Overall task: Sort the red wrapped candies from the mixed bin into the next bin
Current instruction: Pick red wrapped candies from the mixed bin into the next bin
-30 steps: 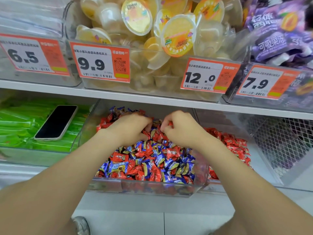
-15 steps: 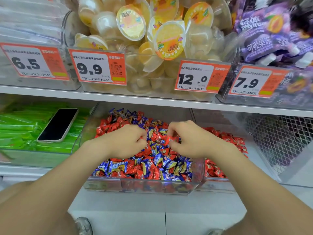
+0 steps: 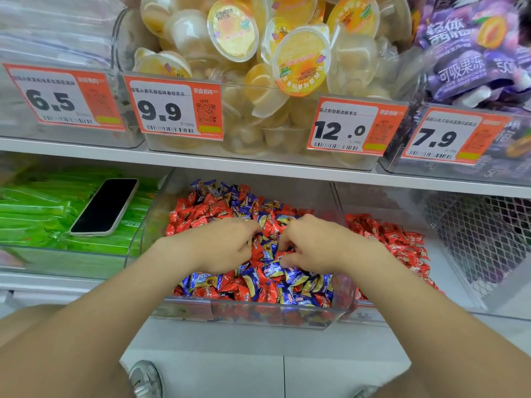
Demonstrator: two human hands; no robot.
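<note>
Two hands down: left hand and right hand curled into mixed bin mid-frame, grip contents hidden; sorted reds lie centre-right. Risk: blues snagged along, wrappers interleaved.

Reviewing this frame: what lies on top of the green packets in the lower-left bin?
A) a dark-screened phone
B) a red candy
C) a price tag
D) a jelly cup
A: a phone with a dark screen lies face up on the green packets, left of the mixed bin.
</note>
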